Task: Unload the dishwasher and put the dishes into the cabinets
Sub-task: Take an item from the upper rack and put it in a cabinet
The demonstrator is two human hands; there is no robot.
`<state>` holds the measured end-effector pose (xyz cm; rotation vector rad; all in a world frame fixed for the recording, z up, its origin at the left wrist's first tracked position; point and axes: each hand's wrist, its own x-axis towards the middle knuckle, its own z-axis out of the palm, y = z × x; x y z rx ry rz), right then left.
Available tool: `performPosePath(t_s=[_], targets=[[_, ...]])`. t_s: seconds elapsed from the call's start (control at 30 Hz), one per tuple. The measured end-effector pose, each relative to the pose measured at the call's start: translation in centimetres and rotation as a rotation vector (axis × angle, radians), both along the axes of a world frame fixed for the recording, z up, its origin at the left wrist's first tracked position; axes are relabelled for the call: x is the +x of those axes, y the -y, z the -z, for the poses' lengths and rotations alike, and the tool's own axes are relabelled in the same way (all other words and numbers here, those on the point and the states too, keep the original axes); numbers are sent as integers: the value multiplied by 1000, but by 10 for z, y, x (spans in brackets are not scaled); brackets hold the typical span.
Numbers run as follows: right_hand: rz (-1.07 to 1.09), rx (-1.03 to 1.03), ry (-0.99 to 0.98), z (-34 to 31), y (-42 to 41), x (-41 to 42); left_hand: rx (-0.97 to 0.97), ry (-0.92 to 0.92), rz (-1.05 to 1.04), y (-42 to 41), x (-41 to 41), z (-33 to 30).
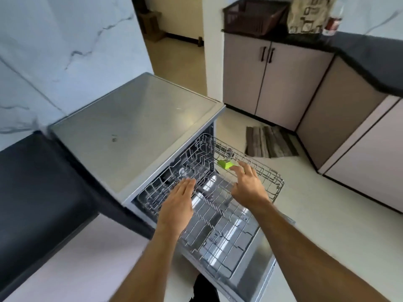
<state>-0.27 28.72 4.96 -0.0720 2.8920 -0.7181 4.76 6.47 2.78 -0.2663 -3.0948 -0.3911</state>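
Reaching with left hand [177, 205] and right hand [248, 185], fingers straight and empty, over pulled-out dishwasher rack [218, 214]; marble wall [54, 51], grey cabinets [272, 83].

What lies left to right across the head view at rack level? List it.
Black countertop → left hand → green plastic piece → right hand → striped floor mat → lower cabinets.

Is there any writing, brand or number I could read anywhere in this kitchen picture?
None can be read.
Paper bag on the counter: printed brown shapes, no legible words.
Bottle beside it: red label, too blurred.
Dishwasher: small marks on its open door's inner edge, too small to read.
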Motion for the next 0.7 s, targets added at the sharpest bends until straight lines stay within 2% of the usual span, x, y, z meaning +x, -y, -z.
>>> performPosePath(t_s=[0.17, 0.43, 0.6, 0.7], targets=[[97, -17, 76, 27, -3, -63, 8, -5, 109, -4, -88, 32], [286, -128, 291, 120, 14, -146, 61, 268, 149, -5, -184, 109], [322, -143, 338, 178, 21, -189, -1, 229, 289, -20, -234, 160], [342, -177, 363, 209, 26, -210, 25, 229, 248, -25, -257, 192]])
